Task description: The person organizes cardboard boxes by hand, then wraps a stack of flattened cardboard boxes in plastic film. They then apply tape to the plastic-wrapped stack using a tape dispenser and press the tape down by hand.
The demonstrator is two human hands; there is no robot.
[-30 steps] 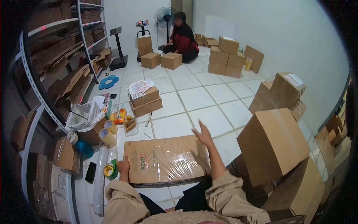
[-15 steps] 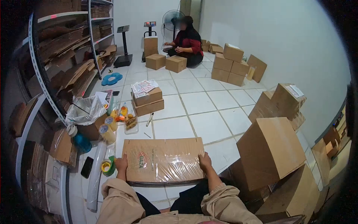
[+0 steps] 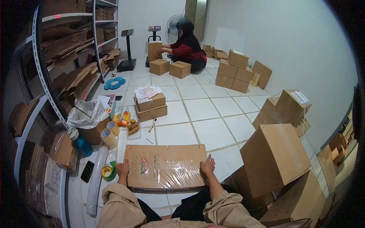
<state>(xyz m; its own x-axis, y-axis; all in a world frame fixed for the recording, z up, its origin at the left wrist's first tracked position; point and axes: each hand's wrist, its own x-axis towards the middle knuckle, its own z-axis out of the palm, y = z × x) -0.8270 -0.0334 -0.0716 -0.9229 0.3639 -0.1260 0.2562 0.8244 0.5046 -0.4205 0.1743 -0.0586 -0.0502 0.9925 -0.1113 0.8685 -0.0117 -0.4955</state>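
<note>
A plastic-wrapped bundle of flattened cardboard boxes (image 3: 167,167) lies on the tiled floor in front of my legs, with printed lettering and a red-and-green logo on its top. My left hand (image 3: 122,169) grips the bundle's left edge. At the right edge, my right hand (image 3: 207,167) rests against the bundle with its fingers apart. Just left of my left hand is a green tape dispenser (image 3: 110,171) with a yellow roll. Beside it lie a long roll of clear plastic (image 3: 97,182) and a black phone (image 3: 88,171).
An opened cardboard box (image 3: 273,155) leans close on my right. Ahead stand two stacked boxes (image 3: 151,106) with printed sheets, a marker (image 3: 152,125) and a food tray (image 3: 133,129). A blue bottle (image 3: 80,142) is left. A co-worker (image 3: 188,49) sits by boxes and scales at the back.
My right hand has loosened its hold, and its fingers have spread at the bundle's edge. The bundle sits slightly lower in view. The co-worker has leaned toward the boxes stacked by the scale.
</note>
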